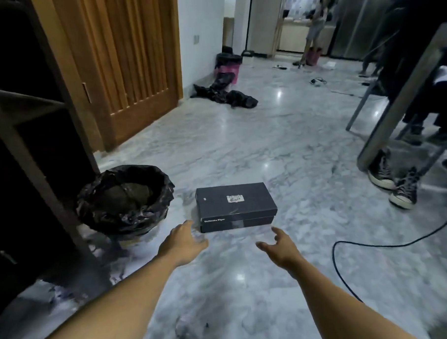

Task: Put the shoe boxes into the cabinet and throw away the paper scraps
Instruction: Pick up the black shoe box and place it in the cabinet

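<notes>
A grey marble floor [242,148] fills the frame, with a dark cabinet [24,142] along the left edge and a wooden door [125,66] at the upper left. A black shoe box [235,206] (lid on, a white label on top) lies flat at the centre, and a bin lined with a black bag [124,199] stands just left of it, near the cabinet. Both arms reach in from the bottom — the left hand [182,241] and right hand [278,245] hang near the box's front corners, fingers spread and loose, holding nothing.
</notes>
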`<state>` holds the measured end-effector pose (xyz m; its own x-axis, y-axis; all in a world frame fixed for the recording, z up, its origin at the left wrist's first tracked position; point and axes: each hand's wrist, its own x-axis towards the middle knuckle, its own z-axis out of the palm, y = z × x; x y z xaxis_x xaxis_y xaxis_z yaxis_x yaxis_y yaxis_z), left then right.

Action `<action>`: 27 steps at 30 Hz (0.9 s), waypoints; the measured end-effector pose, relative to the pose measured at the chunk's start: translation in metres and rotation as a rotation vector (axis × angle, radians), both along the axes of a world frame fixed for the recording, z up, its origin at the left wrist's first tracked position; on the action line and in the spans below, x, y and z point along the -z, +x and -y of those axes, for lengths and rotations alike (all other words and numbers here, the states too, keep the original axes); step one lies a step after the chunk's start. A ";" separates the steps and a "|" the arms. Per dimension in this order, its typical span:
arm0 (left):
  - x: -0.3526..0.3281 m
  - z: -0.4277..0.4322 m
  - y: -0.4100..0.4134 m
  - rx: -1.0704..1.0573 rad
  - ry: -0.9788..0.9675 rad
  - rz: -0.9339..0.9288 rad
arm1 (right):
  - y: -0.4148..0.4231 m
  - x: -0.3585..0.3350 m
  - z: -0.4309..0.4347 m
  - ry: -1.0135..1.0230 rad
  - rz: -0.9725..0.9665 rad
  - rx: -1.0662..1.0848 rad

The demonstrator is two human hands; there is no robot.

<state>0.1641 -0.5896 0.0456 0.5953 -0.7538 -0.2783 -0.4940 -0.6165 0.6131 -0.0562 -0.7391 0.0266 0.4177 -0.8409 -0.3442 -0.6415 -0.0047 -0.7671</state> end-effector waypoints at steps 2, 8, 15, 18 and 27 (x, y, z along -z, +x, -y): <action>0.027 0.024 0.011 -0.028 -0.001 -0.046 | 0.010 0.025 0.030 0.022 0.007 0.023; 0.100 0.088 0.045 -0.113 -0.052 -0.136 | 0.043 0.086 0.109 0.020 0.055 0.140; 0.140 0.144 0.055 -0.264 -0.186 -0.222 | 0.060 0.117 0.182 0.015 0.177 0.199; 0.150 0.150 0.059 -0.270 -0.216 -0.276 | 0.060 0.116 0.200 -0.013 0.169 0.144; 0.176 0.149 0.082 -0.294 -0.211 -0.466 | 0.053 0.120 0.196 0.060 0.247 0.090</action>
<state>0.2461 -0.7383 -0.1306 0.6385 -0.6433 -0.4226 0.0298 -0.5280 0.8487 -0.0030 -0.9354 -0.0939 0.4200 -0.8596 -0.2911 -0.4309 0.0934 -0.8975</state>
